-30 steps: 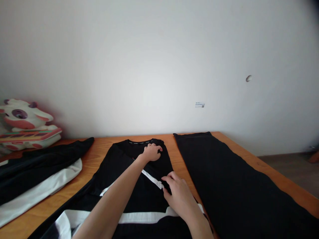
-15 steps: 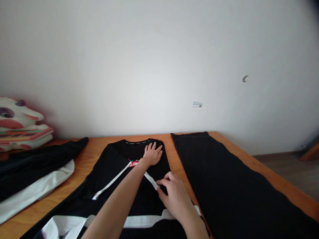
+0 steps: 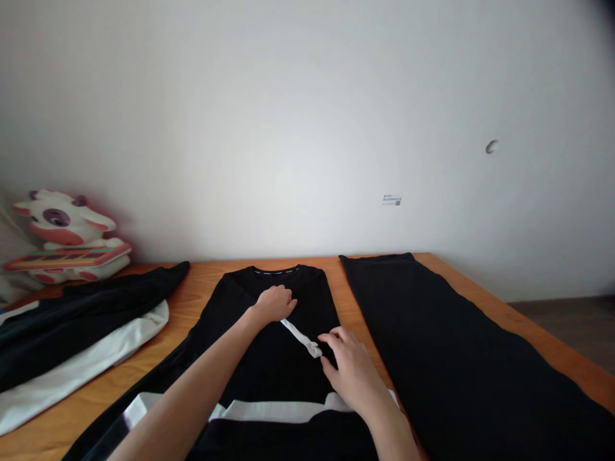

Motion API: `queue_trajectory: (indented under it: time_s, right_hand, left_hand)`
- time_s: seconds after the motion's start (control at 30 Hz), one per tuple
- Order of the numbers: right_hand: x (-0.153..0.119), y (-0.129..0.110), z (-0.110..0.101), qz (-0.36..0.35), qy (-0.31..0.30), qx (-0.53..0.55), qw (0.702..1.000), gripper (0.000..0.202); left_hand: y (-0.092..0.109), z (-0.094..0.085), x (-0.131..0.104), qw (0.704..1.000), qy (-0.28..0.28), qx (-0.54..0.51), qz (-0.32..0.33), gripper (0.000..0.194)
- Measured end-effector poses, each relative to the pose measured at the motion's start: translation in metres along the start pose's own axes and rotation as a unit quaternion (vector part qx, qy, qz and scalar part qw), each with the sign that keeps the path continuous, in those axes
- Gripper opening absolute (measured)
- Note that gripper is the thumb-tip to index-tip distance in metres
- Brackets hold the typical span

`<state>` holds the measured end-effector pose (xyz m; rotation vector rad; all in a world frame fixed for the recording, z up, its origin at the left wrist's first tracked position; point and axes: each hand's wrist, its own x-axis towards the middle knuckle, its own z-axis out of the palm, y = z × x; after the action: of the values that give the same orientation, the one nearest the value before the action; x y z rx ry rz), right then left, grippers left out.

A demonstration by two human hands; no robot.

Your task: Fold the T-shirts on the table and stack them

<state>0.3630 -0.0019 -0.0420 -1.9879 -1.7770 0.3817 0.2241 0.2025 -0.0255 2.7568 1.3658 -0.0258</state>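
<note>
A black long garment (image 3: 269, 371) with a white-edged neckline lies spread on the wooden table (image 3: 196, 288). A white fabric strip (image 3: 302, 339) runs down its front, and a broad white band (image 3: 278, 412) crosses it lower down. My left hand (image 3: 276, 304) rests on the upper front, at the strip's top end, with its fingers curled down; their tips and anything under them are hidden. Beside the strip's loose, crumpled end is my right hand (image 3: 350, 368), its thumb and forefinger apart on either side of that end.
On the right lies another black garment (image 3: 446, 346), laid flat. A black garment (image 3: 115, 294) over white cloth (image 3: 120, 336) lies on the left, in front of a cow-shaped toy keyboard (image 3: 72, 240). The white wall (image 3: 288, 128) rises behind the table.
My left hand has moved left and curled its spread fingers, now covering the red label and the second white strip. My right hand's fingers have parted at the strip's end. The view has shifted left.
</note>
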Motion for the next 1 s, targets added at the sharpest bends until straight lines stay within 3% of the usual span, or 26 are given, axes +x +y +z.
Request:
queue_trajectory:
  time_s: [0.13,0.27,0.4,0.53,0.7,0.83,1.0]
  right_hand:
    - [-0.001,-0.004,-0.001,-0.002,0.005,-0.011,1.0,0.04]
    - [-0.003,-0.006,-0.001,-0.006,-0.003,-0.017,1.0,0.04]
    - [-0.004,-0.007,-0.001,-0.007,-0.006,-0.019,1.0,0.041]
    - [-0.004,-0.008,0.001,-0.016,-0.008,-0.025,1.0,0.038]
    - [-0.001,-0.011,0.006,-0.001,0.0,-0.041,0.999,0.032]
    - [0.0,-0.013,0.007,0.005,0.012,-0.033,0.999,0.028]
    - [-0.001,-0.012,0.006,-0.001,0.014,-0.029,0.999,0.027]
  left_hand:
    - [-0.006,-0.009,-0.009,1.0,-0.001,0.0,-0.011,0.029]
    - [0.002,-0.007,-0.015,0.999,0.022,0.016,-0.029,0.025]
    - [0.026,0.007,-0.021,0.998,0.043,0.0,0.04,0.032]
    - [0.051,0.029,-0.013,0.993,0.015,-0.037,0.107,0.048]
    - [0.06,0.046,0.018,0.995,0.007,-0.063,0.077,0.067]
    - [0.062,0.05,0.028,0.994,0.056,-0.08,0.047,0.061]
    - [0.067,0.046,0.015,0.988,0.119,-0.093,0.042,0.039]
